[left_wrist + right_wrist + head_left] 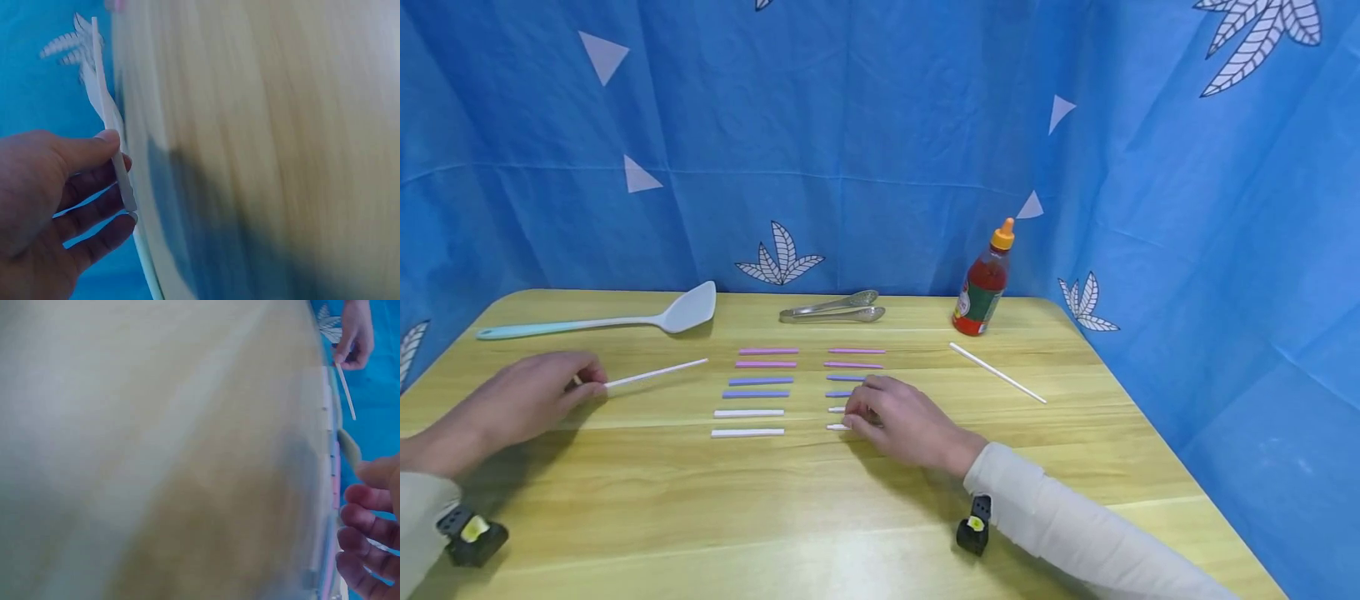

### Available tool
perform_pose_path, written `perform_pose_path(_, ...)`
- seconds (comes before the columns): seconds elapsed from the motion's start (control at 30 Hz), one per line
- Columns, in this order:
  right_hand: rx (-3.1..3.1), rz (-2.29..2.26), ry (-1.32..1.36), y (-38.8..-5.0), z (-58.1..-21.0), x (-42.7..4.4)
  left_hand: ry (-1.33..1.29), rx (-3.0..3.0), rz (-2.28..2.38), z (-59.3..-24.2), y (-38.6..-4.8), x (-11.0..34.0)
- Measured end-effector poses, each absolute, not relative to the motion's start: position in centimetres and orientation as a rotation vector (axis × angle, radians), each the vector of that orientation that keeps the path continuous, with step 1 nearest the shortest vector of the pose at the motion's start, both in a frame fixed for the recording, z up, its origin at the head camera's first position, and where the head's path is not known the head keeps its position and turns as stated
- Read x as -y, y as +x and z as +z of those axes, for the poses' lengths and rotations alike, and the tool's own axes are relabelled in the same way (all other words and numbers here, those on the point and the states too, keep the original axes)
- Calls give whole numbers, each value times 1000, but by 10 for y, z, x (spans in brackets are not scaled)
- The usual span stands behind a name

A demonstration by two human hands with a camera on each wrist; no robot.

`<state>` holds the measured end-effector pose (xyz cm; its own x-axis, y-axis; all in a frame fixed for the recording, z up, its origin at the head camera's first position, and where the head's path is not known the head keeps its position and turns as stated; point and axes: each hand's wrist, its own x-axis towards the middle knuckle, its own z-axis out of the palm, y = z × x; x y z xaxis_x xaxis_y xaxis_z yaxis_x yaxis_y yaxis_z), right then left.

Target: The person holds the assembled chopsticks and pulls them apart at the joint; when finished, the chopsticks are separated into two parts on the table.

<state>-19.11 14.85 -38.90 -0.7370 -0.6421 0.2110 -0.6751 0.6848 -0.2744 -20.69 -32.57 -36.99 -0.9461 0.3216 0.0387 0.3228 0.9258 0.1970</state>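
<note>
My left hand (538,392) pinches one end of a white stick (657,372) between thumb and fingers; its other end points right. In the left wrist view the white stick (103,81) is held up from the tabletop. My right hand (904,421) hovers at the right column of short sticks, fingers loosely bent, over two white sticks (838,427) that it partly hides. Nothing shows between its fingers in the right wrist view. Pink sticks (855,365) and blue-violet sticks (846,378) lie above. A matching left column has white sticks (748,413), blue-violet sticks (756,395) and pink sticks (767,364).
At the back left lies a white spatula (688,310) with a mint handle. Metal tongs (835,314) lie at the back middle. A red sauce bottle (982,287) with an orange cap stands back right. Another long white stick (997,372) lies on the wooden table (700,525) at right.
</note>
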Motion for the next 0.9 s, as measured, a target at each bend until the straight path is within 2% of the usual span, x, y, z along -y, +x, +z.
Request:
perform_pose_path(0.2,2746,659,1068,-192,-376,-149,-699,2974,-350,-359,-191,273)
perform_pose_path(0.5,2753,799,1234,-181,-368,-135,-1015,2675,-336,-355,-160,193)
perform_pose_path(0.7,2750,839,1339,-172,-368,-131,-1123,2553,-373,-361,-151,163)
perform_pose_path(0.9,2693,814,1308,-170,-367,-134,-1134,2523,-360,-361,-147,150)
